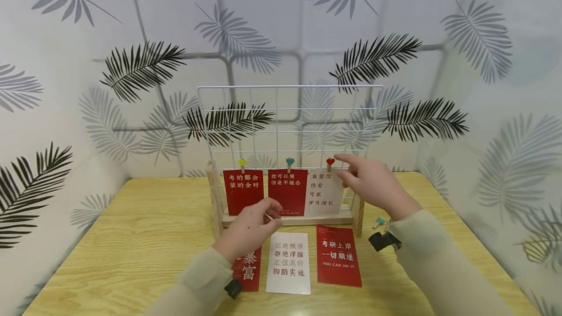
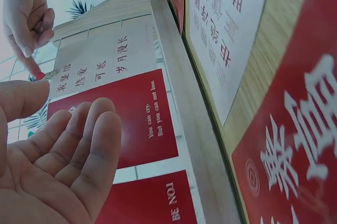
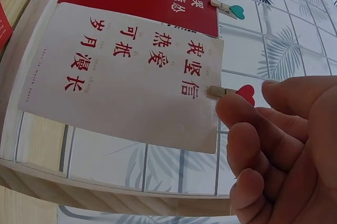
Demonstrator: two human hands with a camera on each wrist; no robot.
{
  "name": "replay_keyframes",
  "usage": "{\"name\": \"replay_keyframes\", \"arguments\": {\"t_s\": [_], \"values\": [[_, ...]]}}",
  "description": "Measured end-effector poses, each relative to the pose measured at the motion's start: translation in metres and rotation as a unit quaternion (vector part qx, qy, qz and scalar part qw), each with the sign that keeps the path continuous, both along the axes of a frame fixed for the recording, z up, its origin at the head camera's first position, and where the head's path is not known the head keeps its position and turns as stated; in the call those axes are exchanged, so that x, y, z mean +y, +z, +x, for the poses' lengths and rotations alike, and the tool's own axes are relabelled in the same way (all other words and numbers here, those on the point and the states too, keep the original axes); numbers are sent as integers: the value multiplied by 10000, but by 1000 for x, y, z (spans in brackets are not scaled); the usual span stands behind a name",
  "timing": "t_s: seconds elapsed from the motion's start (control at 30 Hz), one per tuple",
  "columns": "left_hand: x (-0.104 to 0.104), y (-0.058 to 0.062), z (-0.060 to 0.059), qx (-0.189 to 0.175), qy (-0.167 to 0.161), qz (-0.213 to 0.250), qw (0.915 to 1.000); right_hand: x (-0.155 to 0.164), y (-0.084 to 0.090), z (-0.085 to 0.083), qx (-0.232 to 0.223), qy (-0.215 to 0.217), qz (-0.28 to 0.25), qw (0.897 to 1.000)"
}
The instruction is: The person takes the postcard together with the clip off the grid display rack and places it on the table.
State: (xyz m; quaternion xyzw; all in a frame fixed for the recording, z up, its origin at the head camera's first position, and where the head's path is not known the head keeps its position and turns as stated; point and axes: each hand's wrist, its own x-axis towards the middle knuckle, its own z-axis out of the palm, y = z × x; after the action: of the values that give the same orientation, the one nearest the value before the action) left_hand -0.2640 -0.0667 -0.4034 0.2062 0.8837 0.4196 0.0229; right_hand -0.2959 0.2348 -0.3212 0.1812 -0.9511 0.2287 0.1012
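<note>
A white wire rack (image 1: 290, 86) on a wooden base stands at the back of the table. Three cards hang from it: two red ones (image 1: 243, 190) (image 1: 287, 191) and a white card (image 1: 324, 193) (image 3: 131, 76) with red characters. My right hand (image 1: 342, 166) (image 3: 253, 103) is at the white card's top right corner. Its thumb and index finger pinch the red heart clip (image 1: 330, 162) (image 3: 243, 93) (image 2: 40, 76) that holds the card. My left hand (image 1: 254, 226) (image 2: 58, 161) hovers in front of the middle red card (image 2: 121, 118), fingers relaxed, holding nothing.
Three loose cards lie on the wooden table (image 1: 131, 238) before the rack: a red one (image 1: 251, 269) partly under my left wrist, a white one (image 1: 288, 262) and a red one (image 1: 338, 255). A teal clip (image 1: 379, 221) lies by my right wrist. Leaf-print walls enclose the table.
</note>
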Motion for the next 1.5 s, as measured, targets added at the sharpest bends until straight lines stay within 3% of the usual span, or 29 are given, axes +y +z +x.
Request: {"name": "replay_keyframes", "arguments": {"t_s": [0.3,0.87,1.2,1.5], "values": [[25,-3,-10,-323,-22,287,9991,-7,0,-8,-44,-180,191,9996],[53,-6,-22,-321,75,641,9974,-25,-3,-15,-197,-487,-221,9984],[67,-12,-30,-447,165,825,9955,-27,-5,-18,63,-567,-224,9981],[79,-15,-33,-147,394,968,9944,-30,-6,-18,159,-740,-315,9966]]}}
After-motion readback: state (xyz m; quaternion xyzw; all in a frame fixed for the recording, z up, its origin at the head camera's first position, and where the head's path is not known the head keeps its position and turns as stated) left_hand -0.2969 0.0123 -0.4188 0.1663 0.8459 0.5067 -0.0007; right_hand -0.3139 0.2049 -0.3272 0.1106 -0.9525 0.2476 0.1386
